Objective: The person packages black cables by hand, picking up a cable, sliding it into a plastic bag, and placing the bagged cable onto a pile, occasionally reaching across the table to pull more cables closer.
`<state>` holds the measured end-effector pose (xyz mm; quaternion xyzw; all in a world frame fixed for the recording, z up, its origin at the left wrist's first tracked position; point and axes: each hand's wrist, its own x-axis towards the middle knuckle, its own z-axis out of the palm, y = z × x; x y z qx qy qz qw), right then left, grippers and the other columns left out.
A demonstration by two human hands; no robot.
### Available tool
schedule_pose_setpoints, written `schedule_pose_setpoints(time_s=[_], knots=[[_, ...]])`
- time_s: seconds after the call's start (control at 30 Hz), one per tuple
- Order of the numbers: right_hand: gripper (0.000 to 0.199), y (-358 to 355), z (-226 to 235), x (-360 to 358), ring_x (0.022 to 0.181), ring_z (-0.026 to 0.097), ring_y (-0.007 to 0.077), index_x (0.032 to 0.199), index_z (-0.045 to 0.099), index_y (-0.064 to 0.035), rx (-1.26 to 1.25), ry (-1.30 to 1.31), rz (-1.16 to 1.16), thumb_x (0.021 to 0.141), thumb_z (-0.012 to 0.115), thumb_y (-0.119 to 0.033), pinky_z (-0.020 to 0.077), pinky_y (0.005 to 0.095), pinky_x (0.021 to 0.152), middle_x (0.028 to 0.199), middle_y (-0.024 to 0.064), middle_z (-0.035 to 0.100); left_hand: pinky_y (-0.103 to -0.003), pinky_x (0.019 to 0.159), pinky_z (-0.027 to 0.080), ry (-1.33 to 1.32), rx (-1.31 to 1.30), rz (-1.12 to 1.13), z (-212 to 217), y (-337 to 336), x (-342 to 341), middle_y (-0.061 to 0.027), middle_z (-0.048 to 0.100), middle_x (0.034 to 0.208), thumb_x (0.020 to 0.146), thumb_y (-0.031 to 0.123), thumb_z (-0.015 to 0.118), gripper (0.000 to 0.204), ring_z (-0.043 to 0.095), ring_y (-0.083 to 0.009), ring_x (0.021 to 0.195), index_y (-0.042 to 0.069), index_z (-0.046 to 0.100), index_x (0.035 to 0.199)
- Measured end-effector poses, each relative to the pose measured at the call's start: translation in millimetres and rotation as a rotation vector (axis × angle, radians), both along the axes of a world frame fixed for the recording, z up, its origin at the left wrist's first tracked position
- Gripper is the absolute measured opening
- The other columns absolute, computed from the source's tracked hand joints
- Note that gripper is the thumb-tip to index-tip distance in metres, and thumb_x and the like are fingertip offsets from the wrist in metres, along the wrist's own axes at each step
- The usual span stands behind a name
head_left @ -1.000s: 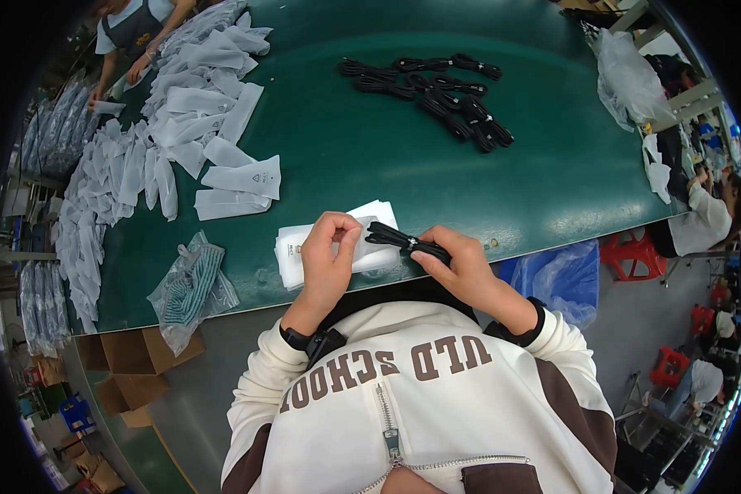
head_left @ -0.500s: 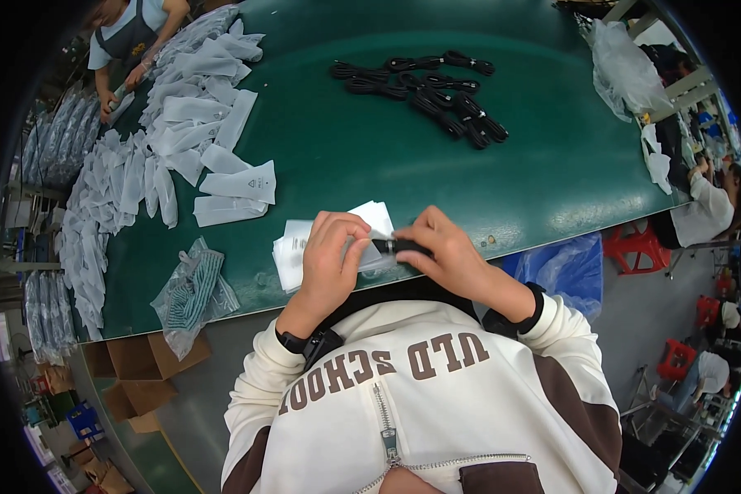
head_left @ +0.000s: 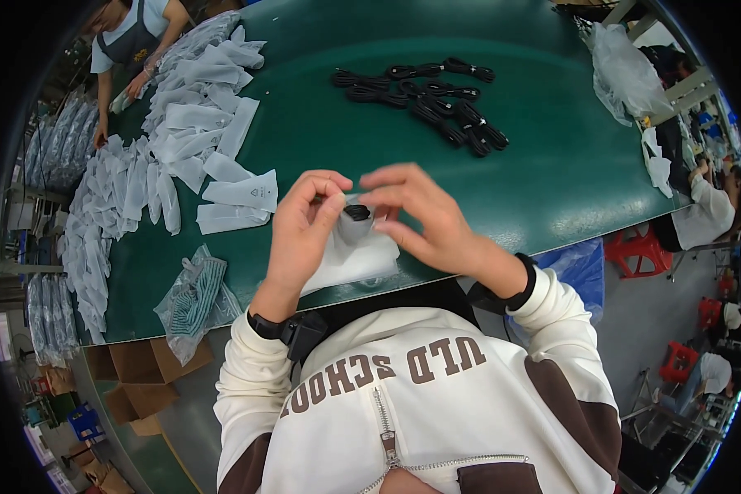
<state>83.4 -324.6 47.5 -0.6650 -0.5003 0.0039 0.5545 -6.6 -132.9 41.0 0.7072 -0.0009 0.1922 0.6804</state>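
A small frosted plastic bag point(head_left: 351, 234) stands upright between my hands, its mouth facing up. Inside it sits a bundled black cable point(head_left: 357, 212), its top showing at the opening. My left hand point(head_left: 303, 226) pinches the bag's rim between thumb and fingers. On the other side, my right hand point(head_left: 426, 216) has its fingers apart and slightly blurred, close to the bag's mouth; I cannot tell whether its fingertips touch the plastic. Beneath the bag lies a stack of white sheets or flat bags point(head_left: 375, 262) near the table edge.
Several bundled black cables point(head_left: 424, 97) lie farther back on the green table point(head_left: 321, 132). A long heap of frosted bags point(head_left: 185, 136) covers the left side, where a co-worker point(head_left: 136, 49) handles some. A bagged striped cloth item point(head_left: 196, 296) hangs over the front edge. A blue plastic-lined bin point(head_left: 575, 272) stands below right.
The black cable has gone from my right hand into the frosted bag. Both hands have moved up and away from me, and my right fingers have spread.
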Motion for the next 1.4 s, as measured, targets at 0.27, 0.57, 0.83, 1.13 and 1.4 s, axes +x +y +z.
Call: schedule_pose_setpoints(time_s=[0.27,0.57,0.83,1.13,1.4], knots=[[0.029,-25.1,-38.0,121.9,0.094,0.064,0.0350,0.111,0.063,-0.0040,-0.677,-0.532,-0.609,0.087,0.072,-0.017,0.0528,0.0432,0.076,0.101,0.0161,0.062,-0.020,0.065,0.040,-0.059,-0.136,0.380,36.4,86.4,16.0,0.0009,0.060,0.087,0.099,0.014,0.062,0.016,0.052,-0.0069,0.072,0.001,0.064,0.106],[0.024,-38.7,-64.0,105.3,0.075,0.063,0.0323,0.101,0.064,0.0019,-0.556,-0.287,-0.449,0.087,0.071,-0.016,0.0507,0.0401,0.067,0.092,0.0169,0.062,-0.038,0.074,0.050,-0.092,0.755,-0.011,-37.1,-29.6,-29.1,-0.0128,0.060,0.099,0.080,0.002,0.073,0.020,0.061,-0.0292,0.084,0.002,0.064,0.098],[0.023,-60.4,-28.1,14.1,0.069,0.057,0.0251,0.107,0.066,0.0015,-0.413,0.050,-0.205,0.088,0.069,-0.010,0.0437,0.0338,0.060,0.088,0.0140,0.058,-0.041,0.070,0.049,0.083,0.703,0.021,-59.7,-35.4,-33.0,-0.0130,0.060,0.089,0.083,0.002,0.070,0.012,0.061,-0.0318,0.077,0.000,0.059,0.089],[0.036,-83.8,-21.9,-16.8,0.074,0.061,0.0281,0.117,0.065,-0.0023,-0.444,-0.176,-0.181,0.082,0.069,-0.002,0.0493,0.0350,0.064,0.091,0.0124,0.058,-0.033,0.065,0.047,0.162,0.489,0.084,-55.2,-33.0,-34.5,-0.0122,0.059,0.086,0.088,-0.001,0.065,0.007,0.057,-0.0248,0.070,-0.001,0.059,0.091],[0.038,-76.9,-29.4,-7.8,0.076,0.062,0.0286,0.117,0.066,-0.0023,-0.442,-0.431,-0.052,0.080,0.071,-0.003,0.0515,0.0346,0.066,0.093,0.0117,0.059,-0.033,0.074,0.047,-0.018,0.512,-0.002,-48.0,-33.3,-30.1,-0.0107,0.062,0.095,0.086,-0.003,0.064,0.007,0.057,-0.0242,0.083,0.000,0.059,0.090]])
